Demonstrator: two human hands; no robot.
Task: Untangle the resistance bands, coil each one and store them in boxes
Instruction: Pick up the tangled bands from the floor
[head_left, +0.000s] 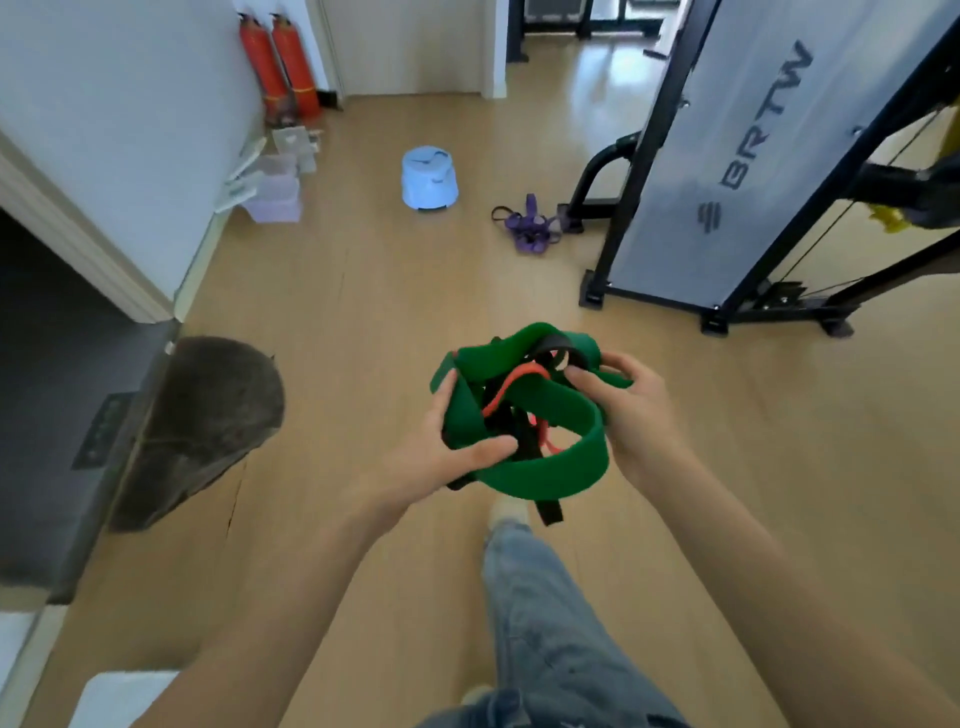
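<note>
I hold a tangled bundle of resistance bands in front of me above the wooden floor. A wide green band (545, 467) wraps around a thin red band (511, 384) and a black band (550, 512) that hangs below. My left hand (441, 452) grips the bundle's left side with the thumb over the green band. My right hand (623, 410) pinches its upper right side. A purple band (530, 226) lies tangled on the floor further ahead. Clear plastic boxes (272, 195) sit by the left wall.
A light blue stool (428, 179) stands on the floor ahead. A black gym machine frame (727, 171) with a grey panel fills the right side. Two red fire extinguishers (280, 62) stand at the left wall. A dark mat (202, 421) lies at left. My leg in jeans (550, 623) is below.
</note>
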